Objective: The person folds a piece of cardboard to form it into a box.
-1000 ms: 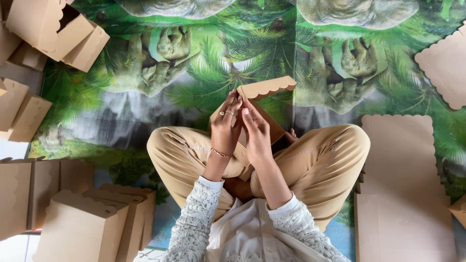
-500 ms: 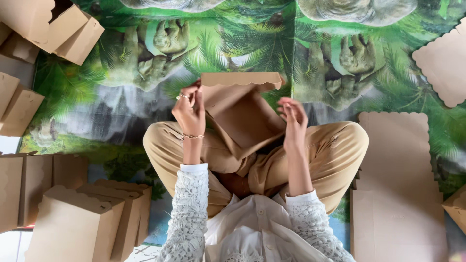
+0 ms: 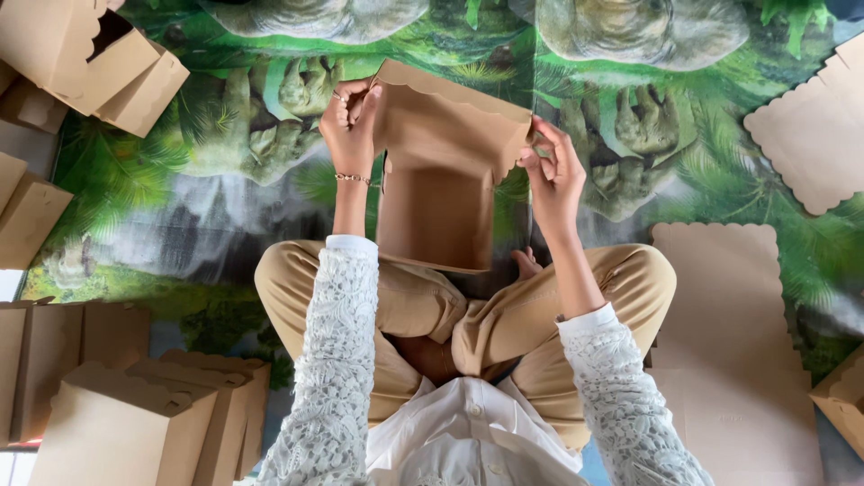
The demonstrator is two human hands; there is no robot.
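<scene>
In the middle of the frame, my left hand (image 3: 349, 121) and right hand (image 3: 551, 171) each grip one side of the cardboard box (image 3: 441, 171), to keep it open.

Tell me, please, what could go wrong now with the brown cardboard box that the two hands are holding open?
1. The left hand and right hand pinch only the top corners of the cardboard box; its thin scalloped edge might bend or tear.
2. The box hangs above the lap unsupported below, so it might slip or fold flat again.
3. The folded boxes stand close to the knee; a leg movement might knock them over.
</scene>
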